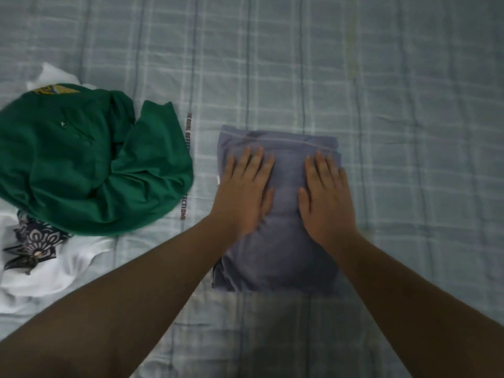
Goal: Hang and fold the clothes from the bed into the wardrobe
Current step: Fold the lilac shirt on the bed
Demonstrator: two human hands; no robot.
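Observation:
A grey-blue garment [281, 257] lies folded into a neat rectangle in the middle of the bed [381, 91]. My left hand [242, 186] rests flat on its left half, fingers spread, palm down. My right hand [326, 192] lies flat on its right half in the same way. Neither hand grips the cloth. A crumpled green shirt [90, 165] sits in a heap at the left. The wardrobe is out of view.
Under and beside the green shirt lie a white garment [46, 271] and a dark patterned cloth [38, 241]. The bed is covered with a pale checked sheet that stretches to the top and right of the view.

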